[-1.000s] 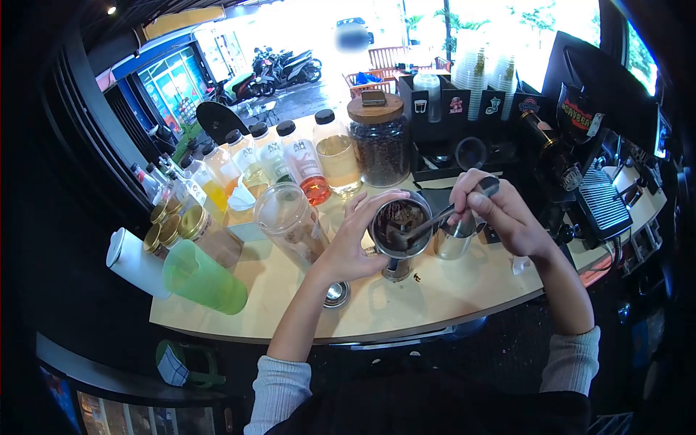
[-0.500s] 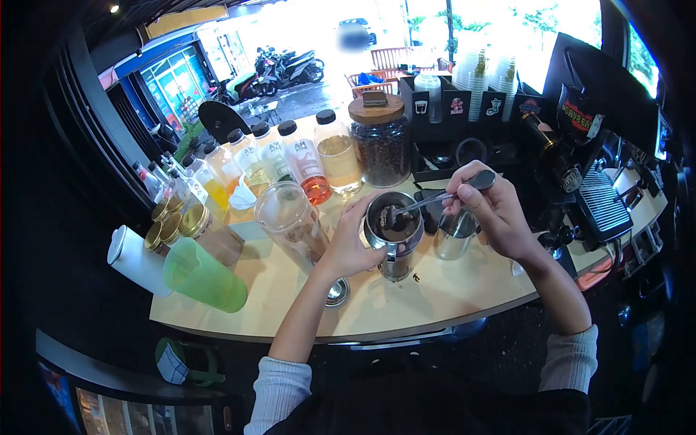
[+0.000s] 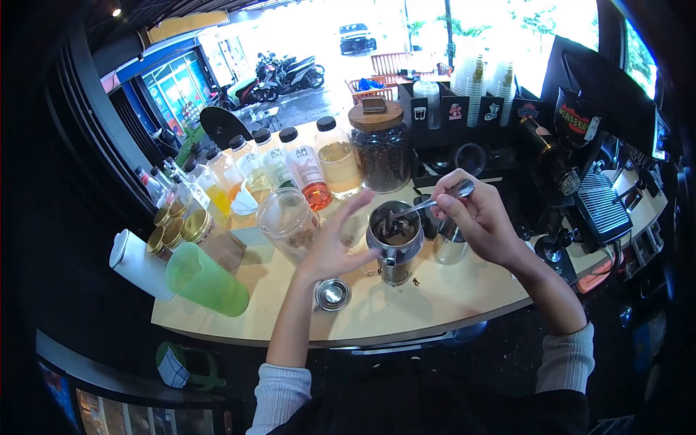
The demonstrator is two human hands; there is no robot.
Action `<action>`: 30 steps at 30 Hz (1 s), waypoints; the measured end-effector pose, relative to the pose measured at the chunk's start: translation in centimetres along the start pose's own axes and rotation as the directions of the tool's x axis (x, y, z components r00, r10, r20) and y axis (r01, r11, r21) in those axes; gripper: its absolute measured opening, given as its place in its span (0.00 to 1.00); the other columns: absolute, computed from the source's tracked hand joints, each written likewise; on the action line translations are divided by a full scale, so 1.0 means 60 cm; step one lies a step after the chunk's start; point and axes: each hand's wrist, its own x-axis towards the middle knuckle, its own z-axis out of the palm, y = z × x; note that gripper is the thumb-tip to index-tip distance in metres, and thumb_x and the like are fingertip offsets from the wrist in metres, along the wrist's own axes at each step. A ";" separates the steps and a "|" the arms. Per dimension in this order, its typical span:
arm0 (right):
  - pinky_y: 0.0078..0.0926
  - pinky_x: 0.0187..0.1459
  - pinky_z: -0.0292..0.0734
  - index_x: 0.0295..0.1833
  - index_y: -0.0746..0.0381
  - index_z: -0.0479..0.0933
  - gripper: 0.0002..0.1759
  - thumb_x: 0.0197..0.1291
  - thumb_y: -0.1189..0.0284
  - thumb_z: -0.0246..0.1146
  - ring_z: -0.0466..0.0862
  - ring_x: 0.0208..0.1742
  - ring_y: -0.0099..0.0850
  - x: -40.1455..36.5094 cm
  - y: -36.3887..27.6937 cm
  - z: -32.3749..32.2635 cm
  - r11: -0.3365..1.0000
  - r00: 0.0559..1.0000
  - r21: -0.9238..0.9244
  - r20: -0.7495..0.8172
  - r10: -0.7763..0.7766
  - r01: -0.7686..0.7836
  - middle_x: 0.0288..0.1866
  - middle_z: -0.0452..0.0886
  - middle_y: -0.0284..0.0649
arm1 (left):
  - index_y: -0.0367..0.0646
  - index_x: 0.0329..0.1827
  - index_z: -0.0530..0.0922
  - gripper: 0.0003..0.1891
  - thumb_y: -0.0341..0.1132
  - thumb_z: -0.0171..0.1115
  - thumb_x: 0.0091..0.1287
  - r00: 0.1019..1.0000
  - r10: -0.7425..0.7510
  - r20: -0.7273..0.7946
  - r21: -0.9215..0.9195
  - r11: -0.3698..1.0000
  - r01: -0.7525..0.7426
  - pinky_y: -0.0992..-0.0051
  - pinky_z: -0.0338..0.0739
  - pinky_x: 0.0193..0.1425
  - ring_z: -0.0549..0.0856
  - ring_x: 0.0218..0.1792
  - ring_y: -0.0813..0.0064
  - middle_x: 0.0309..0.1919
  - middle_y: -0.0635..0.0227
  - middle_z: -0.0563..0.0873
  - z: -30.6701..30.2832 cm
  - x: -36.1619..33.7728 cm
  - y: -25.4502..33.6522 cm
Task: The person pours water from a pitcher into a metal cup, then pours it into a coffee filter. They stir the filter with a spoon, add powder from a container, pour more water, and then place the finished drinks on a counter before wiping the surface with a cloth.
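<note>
On the counter (image 3: 449, 293), metal cup (image 3: 406, 250) prob unsteadied rn: L hand (image 3: 330, 243) just let go, fingers spread beside it; R hand (image 3: 475, 221) pinches spoon (image 3: 423, 206) dipped in.

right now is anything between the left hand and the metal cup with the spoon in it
Nothing visible stands between the left hand and the metal cup; the thumb tip is right by it. The spoon slants in from the right hand, opposite.
</note>
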 end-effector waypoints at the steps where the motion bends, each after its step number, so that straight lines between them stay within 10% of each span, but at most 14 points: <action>1: 0.18 0.38 0.73 0.41 0.67 0.72 0.08 0.67 0.72 0.57 0.74 0.32 0.17 0.001 -0.002 -0.001 1.000 1.000 -0.002 -0.005 -0.002 0.002 0.29 0.76 0.35 | 0.39 0.68 0.64 0.43 0.32 0.73 0.44 0.996 0.028 -0.080 0.036 0.999 -0.025 0.70 0.63 0.68 0.73 0.60 0.71 0.56 0.62 0.75 -0.011 0.001 0.011; 4: 0.20 0.36 0.73 0.41 0.66 0.72 0.08 0.65 0.72 0.59 0.77 0.31 0.21 0.006 -0.016 0.002 0.996 0.999 -0.083 0.012 -0.035 0.036 0.29 0.77 0.38 | 0.40 0.63 0.71 0.33 0.29 0.69 0.50 0.961 0.131 -0.244 0.143 0.985 -0.098 0.71 0.70 0.57 0.78 0.48 0.73 0.44 0.66 0.79 -0.010 0.015 0.064; 9: 0.25 0.36 0.74 0.41 0.65 0.72 0.08 0.61 0.72 0.62 0.80 0.32 0.29 0.022 -0.035 0.029 0.943 0.976 -0.255 0.088 -0.198 0.215 0.31 0.78 0.41 | 0.42 0.45 0.79 0.14 0.29 0.68 0.54 0.940 0.340 -0.036 0.641 0.730 -0.240 0.67 0.75 0.41 0.82 0.34 0.63 0.30 0.64 0.81 0.023 0.038 0.110; 17: 0.24 0.46 0.74 0.51 0.66 0.72 0.11 0.65 0.74 0.55 0.79 0.44 0.26 -0.011 0.007 -0.031 0.973 0.997 -0.220 -0.037 0.062 -0.069 0.40 0.77 0.41 | 0.39 0.38 0.79 0.05 0.29 0.63 0.60 0.881 0.452 -0.143 0.665 0.703 -0.253 0.66 0.75 0.38 0.81 0.31 0.61 0.27 0.61 0.81 0.020 0.052 0.083; 22: 0.38 0.51 0.73 0.52 0.66 0.74 0.13 0.63 0.76 0.53 0.78 0.49 0.53 -0.095 0.196 -0.118 0.759 0.970 -0.619 -0.024 0.241 -0.204 0.46 0.77 0.55 | 0.37 0.36 0.81 0.04 0.27 0.63 0.60 0.889 0.363 -0.278 0.538 0.826 -0.168 0.67 0.75 0.38 0.82 0.32 0.62 0.29 0.60 0.83 0.020 0.047 0.085; 26: 0.34 0.48 0.74 0.47 0.68 0.74 0.10 0.63 0.75 0.54 0.80 0.43 0.49 -0.136 0.238 -0.115 0.779 0.975 -0.603 0.010 0.221 -0.170 0.42 0.78 0.53 | 0.37 0.38 0.82 0.05 0.26 0.62 0.61 0.857 0.382 -0.346 0.522 0.837 -0.162 0.73 0.75 0.33 0.83 0.27 0.70 0.27 0.61 0.84 0.016 0.047 0.086; 30: 0.23 0.40 0.70 0.37 0.69 0.71 0.10 0.66 0.71 0.55 0.75 0.36 0.23 -0.161 0.253 -0.105 0.820 0.858 -0.282 -0.017 0.514 -0.498 0.33 0.77 0.39 | 0.37 0.40 0.83 0.06 0.25 0.61 0.63 0.852 0.370 -0.370 0.516 0.844 -0.143 0.79 0.75 0.31 0.84 0.25 0.76 0.27 0.61 0.85 0.011 0.045 0.091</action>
